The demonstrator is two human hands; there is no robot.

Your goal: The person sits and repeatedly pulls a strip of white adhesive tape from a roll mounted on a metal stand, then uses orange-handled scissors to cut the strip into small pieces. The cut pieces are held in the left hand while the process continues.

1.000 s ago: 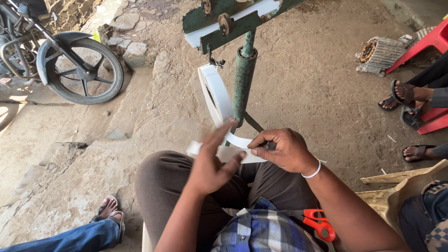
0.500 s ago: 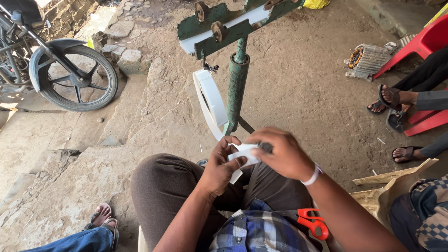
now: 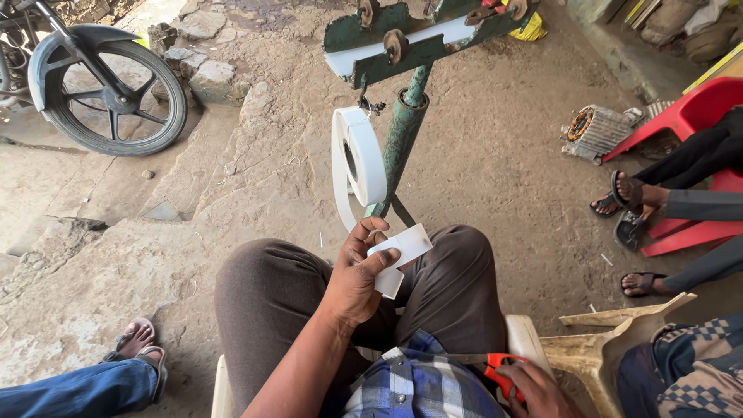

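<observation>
Pinching white strips (image 3: 396, 259), left fingers (image 3: 364, 249) closed

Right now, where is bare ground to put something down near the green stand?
Bare dirt lies right of the green stand, up to the motor part, and left toward the motorcycle wheel. Crowded: the lap, where the left hand holds white strip.

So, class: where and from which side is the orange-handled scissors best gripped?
Grip the orange handle loops, coming from the right, where the right hand already rests. The blades point left across the checked shirt, so the handles are the safe end.
</observation>
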